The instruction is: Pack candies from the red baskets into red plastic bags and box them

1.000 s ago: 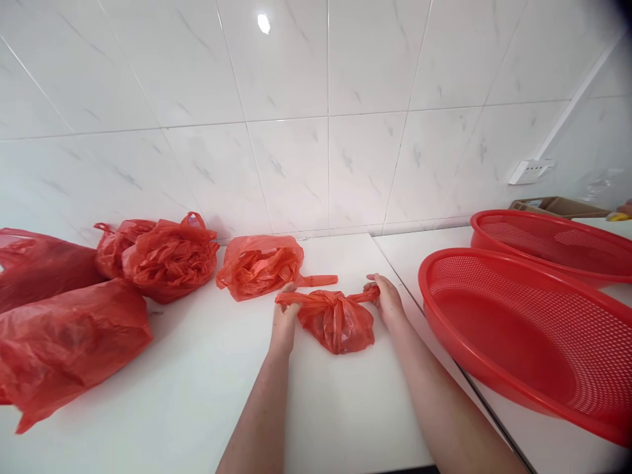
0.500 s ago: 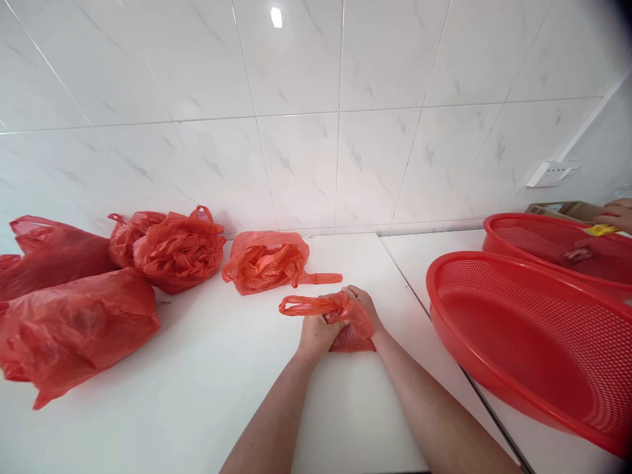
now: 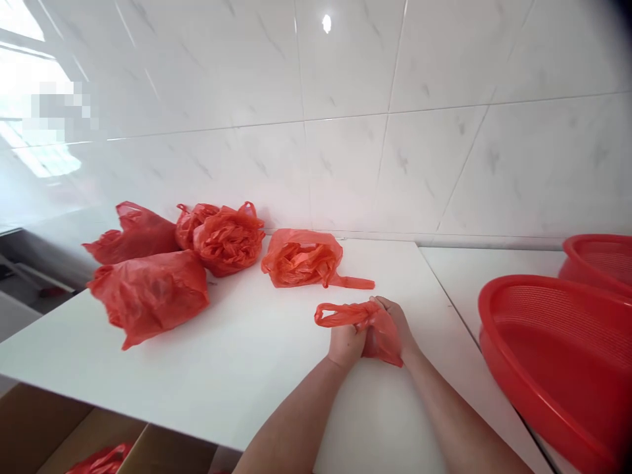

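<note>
Both my hands are closed around a small red plastic bag (image 3: 384,337) above the white table. My left hand (image 3: 345,343) grips its left side, the fingers partly hidden under the bag. On the far right side, my right hand (image 3: 395,315) holds the bag near its gathered neck. A twisted handle loop (image 3: 336,315) sticks out to the left over my left hand. What the bag contains cannot be made out. Just beyond my hands lies a loose pile of red plastic bags (image 3: 303,263), with one strip trailing right.
Full red bags (image 3: 153,293) stand at the left of the white table (image 3: 237,375). A red plastic basket (image 3: 498,355) is on the right, with another red basket (image 3: 575,260) behind it. Below the front edge sits a cardboard box (image 3: 74,428) with red plastic inside. A tiled wall closes the back.
The view has swung left, so the table's left end and the cardboard box now show. The other person's hand at the right is out of view. My hands still hold the bag.
</note>
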{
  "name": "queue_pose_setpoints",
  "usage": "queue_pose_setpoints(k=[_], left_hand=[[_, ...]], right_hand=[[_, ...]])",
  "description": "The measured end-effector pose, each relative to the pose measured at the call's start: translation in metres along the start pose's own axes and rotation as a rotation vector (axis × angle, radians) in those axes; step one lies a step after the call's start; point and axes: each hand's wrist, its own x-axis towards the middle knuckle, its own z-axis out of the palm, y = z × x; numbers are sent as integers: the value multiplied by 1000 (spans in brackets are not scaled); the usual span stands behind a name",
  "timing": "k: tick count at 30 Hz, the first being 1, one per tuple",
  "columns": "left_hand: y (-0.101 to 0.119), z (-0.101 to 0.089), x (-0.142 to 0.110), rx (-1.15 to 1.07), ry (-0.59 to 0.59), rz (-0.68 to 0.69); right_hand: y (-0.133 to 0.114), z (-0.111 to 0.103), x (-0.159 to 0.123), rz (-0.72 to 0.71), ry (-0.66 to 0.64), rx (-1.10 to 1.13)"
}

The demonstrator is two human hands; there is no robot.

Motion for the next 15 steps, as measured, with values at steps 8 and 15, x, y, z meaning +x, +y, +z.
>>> queue_pose_setpoints(k=[8, 15], left_hand=[[12, -8, 1, 75, -8, -36], [19, -61, -27, 97, 154, -177]], right_hand=[[-4, 5, -6, 13, -52, 14], [4, -31, 3, -9, 170, -249]])
